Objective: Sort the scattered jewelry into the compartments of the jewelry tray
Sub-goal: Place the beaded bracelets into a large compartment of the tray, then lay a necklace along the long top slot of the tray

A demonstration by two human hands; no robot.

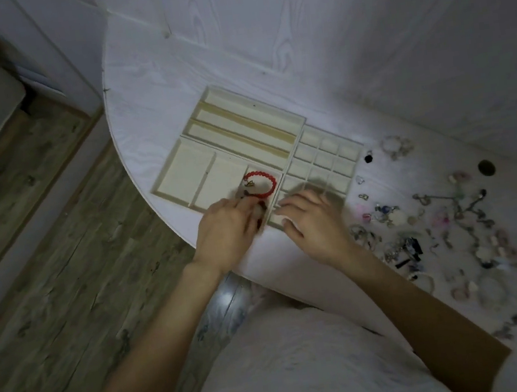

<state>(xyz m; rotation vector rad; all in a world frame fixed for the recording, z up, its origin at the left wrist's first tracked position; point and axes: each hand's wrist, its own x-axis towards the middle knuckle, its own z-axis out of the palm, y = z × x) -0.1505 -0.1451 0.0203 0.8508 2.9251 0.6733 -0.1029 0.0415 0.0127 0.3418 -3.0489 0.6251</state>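
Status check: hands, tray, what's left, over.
Left hand fingers dark piece by red bracelet, grip unclear. Right hand rests on jewelry tray. Scattered jewelry remains, right.

One jewelry tray [169, 174], one red bracelet [261, 184] (inside it), two hands [274, 223]

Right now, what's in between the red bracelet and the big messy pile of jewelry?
In the head view, the tray's grid of small square compartments lies between the red bracelet and the jewelry pile. They look empty, and the right hand covers the nearest ones.
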